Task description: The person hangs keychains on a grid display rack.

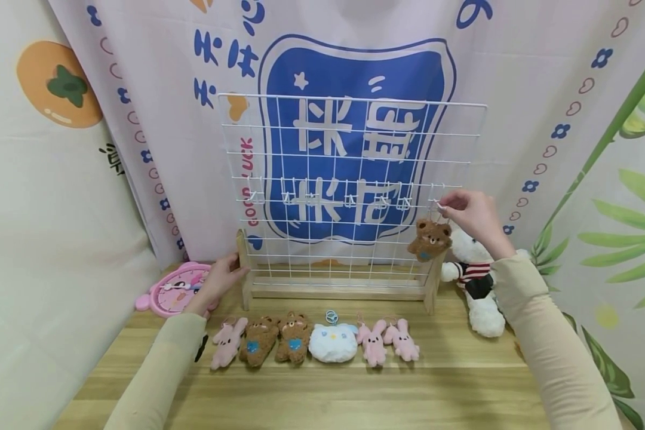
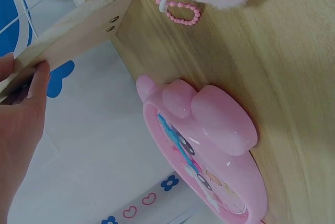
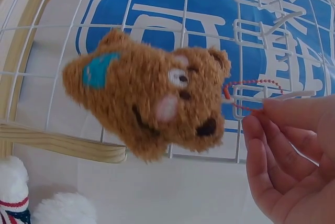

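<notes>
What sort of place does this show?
Probably a small tabletop display corner, perhaps a mock shop stall: a white wire rack, plush keychains lined up on a wooden table, and a printed cloth behind.

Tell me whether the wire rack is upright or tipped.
Upright: the wire rack stands above its wooden base on the table.

Sleeved in beige, the left arm [image 1: 153, 358] and right arm [image 1: 553, 346] extend forward from either side. The left hand [image 1: 223, 279], held lower, grips with thumb and fingers, while the right hand [image 1: 472, 213], raised higher, pinches with thumb and index finger, its other fingers bent.
</notes>
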`<state>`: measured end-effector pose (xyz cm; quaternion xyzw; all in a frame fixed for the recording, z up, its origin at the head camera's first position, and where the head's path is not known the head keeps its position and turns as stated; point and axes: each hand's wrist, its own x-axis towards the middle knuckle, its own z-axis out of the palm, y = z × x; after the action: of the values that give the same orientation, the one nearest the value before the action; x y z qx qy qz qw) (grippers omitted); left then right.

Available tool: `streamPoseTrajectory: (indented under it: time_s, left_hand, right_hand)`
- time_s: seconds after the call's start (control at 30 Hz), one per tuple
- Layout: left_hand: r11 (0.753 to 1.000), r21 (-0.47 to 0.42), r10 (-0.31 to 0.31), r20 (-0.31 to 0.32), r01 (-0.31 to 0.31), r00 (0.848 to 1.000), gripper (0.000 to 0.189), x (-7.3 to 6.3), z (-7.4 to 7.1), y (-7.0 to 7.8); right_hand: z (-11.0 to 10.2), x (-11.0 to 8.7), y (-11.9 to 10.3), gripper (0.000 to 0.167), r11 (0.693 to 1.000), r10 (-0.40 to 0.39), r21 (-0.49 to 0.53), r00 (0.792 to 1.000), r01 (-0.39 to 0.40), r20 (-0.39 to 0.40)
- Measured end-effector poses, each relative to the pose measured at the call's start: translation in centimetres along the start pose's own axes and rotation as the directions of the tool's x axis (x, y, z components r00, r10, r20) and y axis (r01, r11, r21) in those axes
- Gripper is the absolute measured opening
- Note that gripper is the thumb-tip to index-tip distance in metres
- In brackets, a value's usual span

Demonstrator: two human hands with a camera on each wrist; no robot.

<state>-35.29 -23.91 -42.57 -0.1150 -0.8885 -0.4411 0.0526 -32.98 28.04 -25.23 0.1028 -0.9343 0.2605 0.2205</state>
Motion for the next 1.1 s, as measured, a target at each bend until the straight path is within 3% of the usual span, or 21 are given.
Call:
streamPoseTrajectory:
  time_s: [0.33,0.63,0.83,1.1]
  left_hand:
    - [1.000,0.015,0.023,-0.002,-0.023,1.000,0.051,0.2,0.1,-0.5]
    - [1.000,0.023,0.019,0.001,-0.019,1.000,0.051,0.2,-0.1,-0.3]
    - [1.000,0.013,0.001,0.006,-0.001,1.000,0.052,0.2,0.0,-0.2]
    - [0.999,0.022,0.026,-0.002,-0.026,1.000,0.051,0.2,0.1,-0.3]
  right_hand:
    - [-0.1,-1.0,0.3,0.021,0.999,-0.038,0.022,0.999,0.038,-0.017]
    - [0.6,-4.1,0.5,0.019,0.999,-0.041,0.030,0.999,0.042,-0.004]
    - [3.0,-6.9,1.4,0.016,0.999,-0.048,0.027,0.996,0.046,0.075]
    - [8.5,-9.6,4.0,0.012,0.997,-0.044,0.067,0.971,0.029,0.235]
